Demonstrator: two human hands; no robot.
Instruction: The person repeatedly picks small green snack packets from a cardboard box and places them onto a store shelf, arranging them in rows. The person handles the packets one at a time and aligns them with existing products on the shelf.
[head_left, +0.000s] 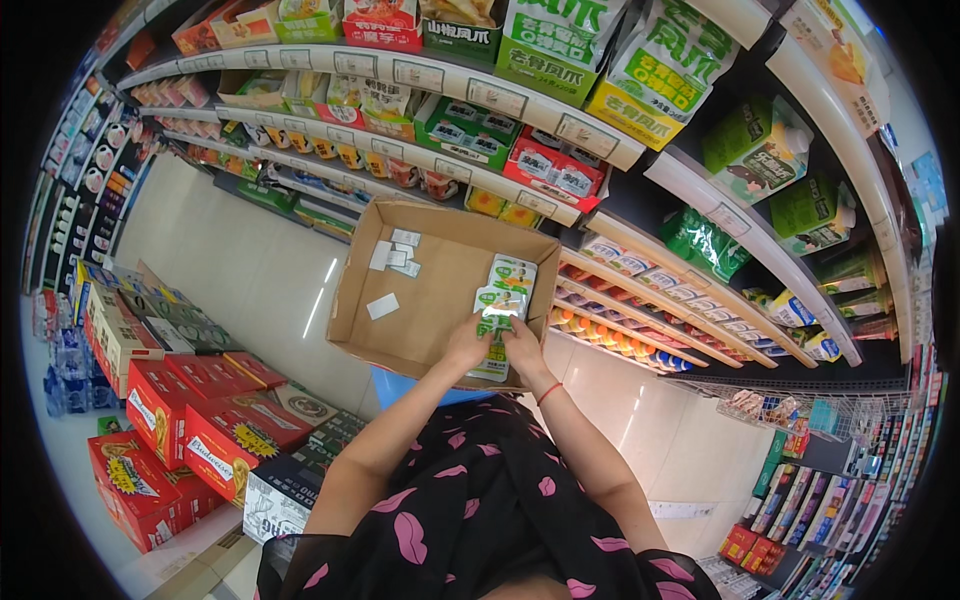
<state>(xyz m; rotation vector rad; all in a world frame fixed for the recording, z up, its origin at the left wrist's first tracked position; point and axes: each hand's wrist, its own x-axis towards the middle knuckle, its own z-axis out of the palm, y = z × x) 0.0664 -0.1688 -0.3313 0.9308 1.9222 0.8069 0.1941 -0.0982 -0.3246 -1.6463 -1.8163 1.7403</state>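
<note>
A shallow open cardboard box (431, 330) sits in front of my body. Along its right side lie several green-and-white snack packets (514, 268), overlapping one another. Both hands reach into the box there. My left hand (470, 342) pinches the left edge of a shiny snack packet (501, 304), and my right hand (523, 346) grips its right side. Below my fingers shows the yellow-green end of another packet (491, 366). Small white paper tags (383, 306) are scattered over the left half of the box bottom, with a cluster near the far left corner.
Shop shelves (420, 150) with packaged snacks curve across the far side. Milk-type cartons (754, 150) stand at upper right. Red beer cartons (232, 435) are stacked at left. Part of something blue (405, 386) shows under the box. A wire basket (817, 409) juts out at right.
</note>
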